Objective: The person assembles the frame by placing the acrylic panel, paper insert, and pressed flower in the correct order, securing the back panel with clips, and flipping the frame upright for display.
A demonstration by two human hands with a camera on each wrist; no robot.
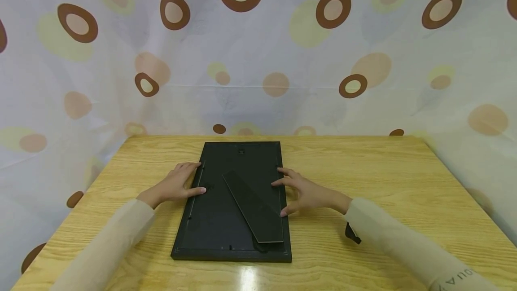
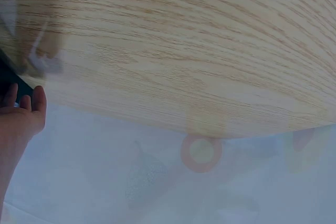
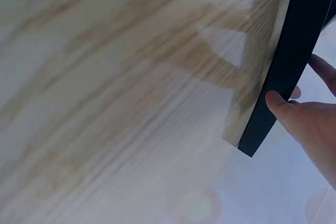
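A black picture frame [image 1: 218, 223] lies on the wooden table with its back up. Its stand leg [image 1: 254, 210] slants across the back, the wide end towards the near right corner. At the left edge rests my left hand [image 1: 176, 184], fingers spread, thumb over the back panel. My right hand [image 1: 305, 191] touches the opposite edge with spread fingers, its thumb beside the stand leg. Up close in the right wrist view, the right thumb [image 3: 278, 102] lies against the frame's dark side [image 3: 286, 56]. In the left wrist view, the left hand [image 2: 23, 114] shows only at the border.
The wooden table [image 1: 387, 174] extends to both sides of the frame. A patterned white cloth [image 1: 258, 116] hangs behind it and along the sides. Something small and black [image 1: 352, 233] shows beside the right sleeve [image 1: 387, 228].
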